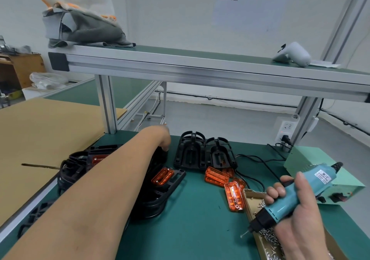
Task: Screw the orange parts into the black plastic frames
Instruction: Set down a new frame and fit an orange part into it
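Over the screw box (250, 214), my right fingers (277, 192) clench the blue screwdriver (322, 177). My left fingers (165, 146) reach onto the black frames (158, 197); I cannot tell their grip. Orange parts (216, 176) lie loose on the counter (190, 219) between.

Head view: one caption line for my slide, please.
Right hand grips the screwdriver; left hand touches black frames near orange parts.

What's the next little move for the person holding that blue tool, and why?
Probably swing the blue screwdriver over to the orange part seated in the black frame. The right hand holds the tool with what looks like a screw on its tip, above the screw box, and the left hand holds that frame's far edge.
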`<control>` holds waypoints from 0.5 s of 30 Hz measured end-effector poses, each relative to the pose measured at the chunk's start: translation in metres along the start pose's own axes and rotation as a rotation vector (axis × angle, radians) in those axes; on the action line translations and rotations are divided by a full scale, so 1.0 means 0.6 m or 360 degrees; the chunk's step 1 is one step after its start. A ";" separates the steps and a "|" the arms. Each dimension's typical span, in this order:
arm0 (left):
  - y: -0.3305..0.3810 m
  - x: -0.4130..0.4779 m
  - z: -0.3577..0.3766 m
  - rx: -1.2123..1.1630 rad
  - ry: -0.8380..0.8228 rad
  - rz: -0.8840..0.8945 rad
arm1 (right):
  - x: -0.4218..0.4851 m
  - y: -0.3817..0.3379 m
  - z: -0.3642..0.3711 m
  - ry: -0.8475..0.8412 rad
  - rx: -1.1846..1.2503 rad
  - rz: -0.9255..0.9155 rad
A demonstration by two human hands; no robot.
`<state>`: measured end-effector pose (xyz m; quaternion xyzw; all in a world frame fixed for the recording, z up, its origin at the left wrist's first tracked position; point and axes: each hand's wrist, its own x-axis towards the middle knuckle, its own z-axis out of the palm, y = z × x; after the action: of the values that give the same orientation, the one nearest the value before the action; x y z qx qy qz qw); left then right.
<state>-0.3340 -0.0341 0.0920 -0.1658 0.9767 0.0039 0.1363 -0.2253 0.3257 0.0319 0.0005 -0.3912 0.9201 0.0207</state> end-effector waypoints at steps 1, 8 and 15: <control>0.005 0.000 0.000 -0.0004 0.0014 0.0003 | 0.000 0.000 0.000 -0.0003 -0.0001 -0.0002; 0.030 -0.004 0.004 -0.0015 0.0075 0.0041 | 0.001 0.000 -0.001 0.0001 0.0000 -0.0005; 0.046 0.001 0.021 -0.0255 0.0095 0.0025 | 0.005 0.002 -0.003 -0.0005 -0.0014 0.0003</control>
<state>-0.3403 -0.0075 0.0789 -0.1686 0.9781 0.0782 0.0935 -0.2283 0.3260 0.0297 0.0014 -0.3952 0.9184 0.0192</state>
